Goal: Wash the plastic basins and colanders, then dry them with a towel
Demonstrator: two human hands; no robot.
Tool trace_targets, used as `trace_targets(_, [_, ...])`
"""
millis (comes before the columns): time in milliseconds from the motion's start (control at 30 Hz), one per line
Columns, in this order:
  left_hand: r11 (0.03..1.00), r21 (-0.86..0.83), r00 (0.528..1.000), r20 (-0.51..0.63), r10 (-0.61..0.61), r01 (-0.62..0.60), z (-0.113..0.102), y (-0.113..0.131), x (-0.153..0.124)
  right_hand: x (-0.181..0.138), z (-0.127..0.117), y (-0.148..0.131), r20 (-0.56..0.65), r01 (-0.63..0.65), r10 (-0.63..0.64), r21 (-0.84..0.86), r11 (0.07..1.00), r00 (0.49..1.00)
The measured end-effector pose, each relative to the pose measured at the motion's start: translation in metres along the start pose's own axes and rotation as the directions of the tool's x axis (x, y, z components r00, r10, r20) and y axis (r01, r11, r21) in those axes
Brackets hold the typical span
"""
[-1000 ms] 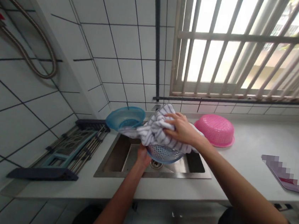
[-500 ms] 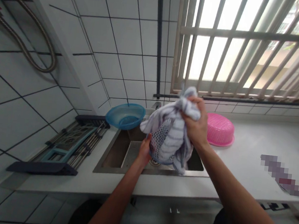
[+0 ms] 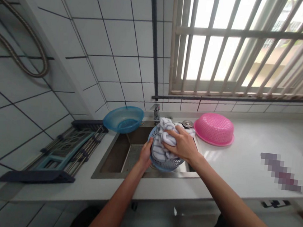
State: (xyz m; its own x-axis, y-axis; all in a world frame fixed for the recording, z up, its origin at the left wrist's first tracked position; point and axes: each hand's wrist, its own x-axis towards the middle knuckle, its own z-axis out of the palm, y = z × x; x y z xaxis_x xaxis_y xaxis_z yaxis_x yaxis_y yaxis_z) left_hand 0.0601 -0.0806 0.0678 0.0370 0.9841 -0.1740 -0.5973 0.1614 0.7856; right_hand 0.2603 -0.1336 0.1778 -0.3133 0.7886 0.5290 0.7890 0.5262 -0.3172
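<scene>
My left hand (image 3: pixel 145 153) grips the left rim of a small blue-grey perforated basket (image 3: pixel 165 164), held over the sink (image 3: pixel 110 156). A white towel with grey stripes (image 3: pixel 161 149) lies bunched inside the basket, and part of it spreads past the far right rim. My right hand (image 3: pixel 182 142) is closed on the towel, its fingers pressing a fold of it against the inside of the basket. Much of the basket's far and right side is hidden under the towel and my right hand.
A blue translucent basin (image 3: pixel 123 119) rests at the sink's back left corner, next to the faucet (image 3: pixel 156 113). Right of the sink is an upturned pink basket (image 3: pixel 214 129). A folded rack (image 3: pixel 66 148) lies on the counter's left. Barred window (image 3: pixel 229 46) behind.
My right hand has come down with the towel, which hung loosely over the basket and now sits bunched inside it. The basket has turned so its opening shows more.
</scene>
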Motion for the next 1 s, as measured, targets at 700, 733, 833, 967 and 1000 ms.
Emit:
trace_targets(700, [0.944,0.276,0.952,-0.191,0.237,-0.180,-0.003,0.002,0.003,0.011,0.024,-0.039,0.281,0.010,0.037,-0.166,0.986,0.959])
trace_targets(733, [0.932,0.307,0.945,-0.200,0.259,-0.191,-0.004,0.001,0.004,0.016,0.023,-0.038,0.270,-0.012,0.063,-0.187,0.982,0.961])
trace_targets(833, [0.900,0.381,0.937,-0.184,0.298,-0.212,-0.003,-0.001,0.004,0.035,0.015,-0.027,0.205,-0.120,0.170,-0.232,0.965,0.964])
trace_targets(967, [0.868,0.436,0.925,-0.172,0.338,-0.236,-0.001,-0.004,0.001,0.053,0.009,-0.008,0.141,-0.261,0.296,-0.220,0.940,0.945])
trace_targets(1000, [0.867,0.440,0.926,-0.170,0.336,-0.234,-0.002,-0.004,0.001,0.053,0.009,-0.007,0.151,-0.272,0.305,-0.209,0.940,0.940])
